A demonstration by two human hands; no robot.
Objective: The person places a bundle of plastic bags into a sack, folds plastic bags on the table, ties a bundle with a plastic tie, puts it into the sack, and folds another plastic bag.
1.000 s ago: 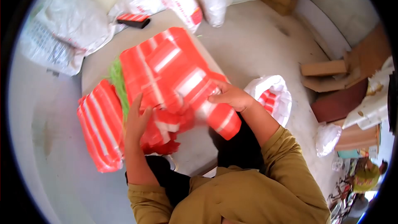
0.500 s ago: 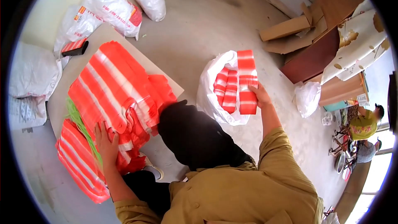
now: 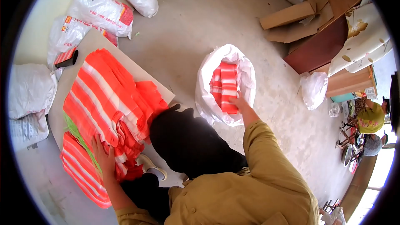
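My left hand (image 3: 105,158) lies with fingers stretched out on the near edge of a large stack of red-and-white striped plastic bags (image 3: 98,96), beside its crumpled handle ends. Under its wrist is a second striped stack (image 3: 81,173), with a green plastic strip (image 3: 77,135) between the two. At the near right rim of an open white sack (image 3: 204,96), my right hand (image 3: 243,105) grips the lower right edge of a folded striped bundle (image 3: 228,85). That bundle sits inside the sack, against other striped bundles (image 3: 216,84). My thumb's hold is partly hidden.
A pale board (image 3: 93,41) bears the large stack and a small dark-and-striped roll (image 3: 66,57). Filled white sacks (image 3: 102,10) line the left wall. Cardboard (image 3: 291,18) and a knotted white bag (image 3: 313,89) stand right. Two people (image 3: 371,118) sit far right.
My right hand has carried the striped bundle left and down, from above the sack's right rim into it. My left hand stays on the stack. The whole view has shifted slightly.
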